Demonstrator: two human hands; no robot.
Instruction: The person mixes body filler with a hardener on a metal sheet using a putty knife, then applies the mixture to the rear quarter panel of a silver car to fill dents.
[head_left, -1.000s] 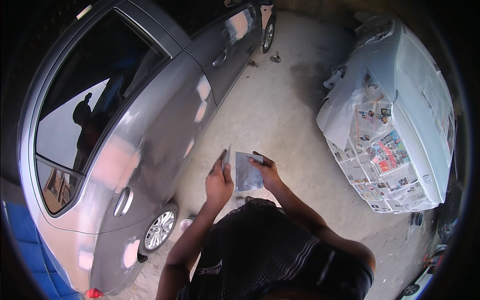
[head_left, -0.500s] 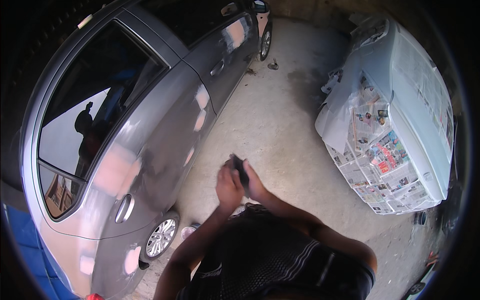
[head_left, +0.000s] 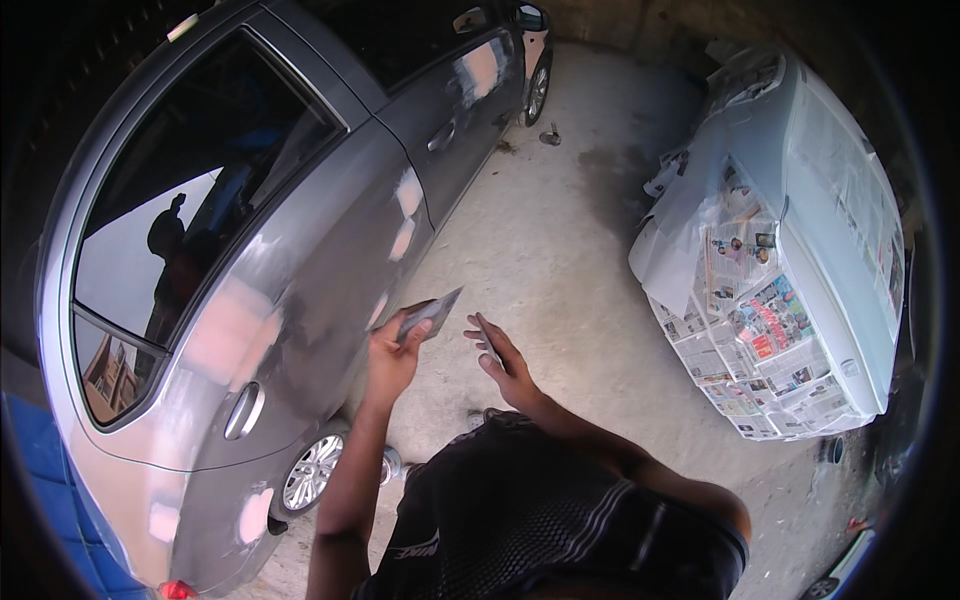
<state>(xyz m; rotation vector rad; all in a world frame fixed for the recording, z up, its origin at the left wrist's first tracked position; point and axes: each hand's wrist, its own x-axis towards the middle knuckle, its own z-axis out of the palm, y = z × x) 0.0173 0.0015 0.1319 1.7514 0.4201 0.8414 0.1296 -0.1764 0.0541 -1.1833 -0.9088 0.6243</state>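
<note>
My left hand (head_left: 393, 362) grips a thin, flat grey sheet (head_left: 438, 311) between thumb and fingers, its pointed corner angled up and to the right. It looks like sandpaper, though its kind is not certain. Across a small gap, my right hand (head_left: 510, 368) holds a thin dark flat piece (head_left: 489, 340), seen almost edge-on along the fingers. Left of both hands stands a grey car (head_left: 330, 250), apart from them, with pinkish filler patches (head_left: 232, 332) on its door and rear panels.
On the right is a pale car body (head_left: 835, 230) masked with newspaper (head_left: 770, 320). Concrete floor (head_left: 560, 250) runs between the vehicles. A can (head_left: 390, 465) stands by the grey car's rear wheel (head_left: 314, 472), and a small object (head_left: 550, 135) lies near its front wheel.
My hands were together around a dark flat piece; they have moved apart. The left went left and up with the grey sheet, and the right kept a thin piece.
</note>
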